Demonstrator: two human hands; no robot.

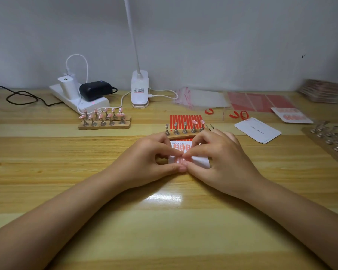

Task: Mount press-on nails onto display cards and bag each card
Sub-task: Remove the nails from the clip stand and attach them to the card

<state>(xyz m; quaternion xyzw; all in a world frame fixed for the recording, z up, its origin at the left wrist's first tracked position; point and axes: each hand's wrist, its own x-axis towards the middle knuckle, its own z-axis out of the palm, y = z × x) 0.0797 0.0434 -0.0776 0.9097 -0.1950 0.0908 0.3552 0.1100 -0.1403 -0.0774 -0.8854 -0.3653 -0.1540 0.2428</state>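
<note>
Both hands meet over a white display card lying flat on the wooden table. The left hand and the right hand curl inward, forefingers and thumbs touching tip to tip and pinching down on a pink press-on nail in the card's lower row; the other fingers are folded loosely. The fingertips cover much of that lower row, so its nails cannot be counted; the upper row shows about four pink nails, its right end hidden by the right hand. Just behind the card stands a wooden strip with five metal nail stands, two at the right still topped with pink nails, in front of a red-striped adhesive sheet. Tweezer tips poke out above the right hand. Farther left, two more strips carry ten stands with nails. At right lie blank cards, one finished card, clear bags and a blurred, partly cut-off rack of stands.
</note>
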